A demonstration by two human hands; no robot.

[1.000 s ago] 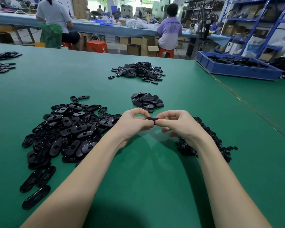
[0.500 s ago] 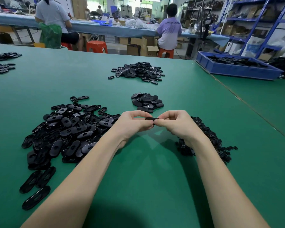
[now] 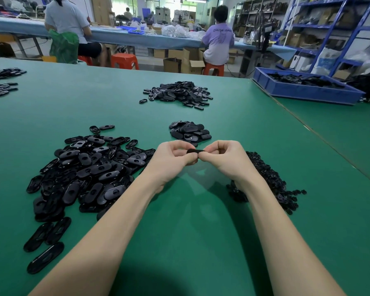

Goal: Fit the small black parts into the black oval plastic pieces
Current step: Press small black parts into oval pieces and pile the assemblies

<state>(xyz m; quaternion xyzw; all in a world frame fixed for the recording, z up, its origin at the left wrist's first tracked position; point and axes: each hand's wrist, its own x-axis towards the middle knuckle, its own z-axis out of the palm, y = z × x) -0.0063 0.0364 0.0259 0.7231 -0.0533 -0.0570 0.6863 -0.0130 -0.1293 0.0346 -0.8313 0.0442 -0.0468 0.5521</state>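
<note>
I've got one black oval piece pinched btwn my left hand and right hand, fingers of both curled round its ends, held just above the green table. Big pile of oval pieces lies left of my hands, small black parts heaped to the right (partly hidden by my wrist). A smaller stack of ovals sits just beyond my hands.

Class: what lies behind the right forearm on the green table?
A pile of small black parts spreads out behind the right forearm. The forearm covers the pile's near-left portion, so its full extent is hidden.
</note>
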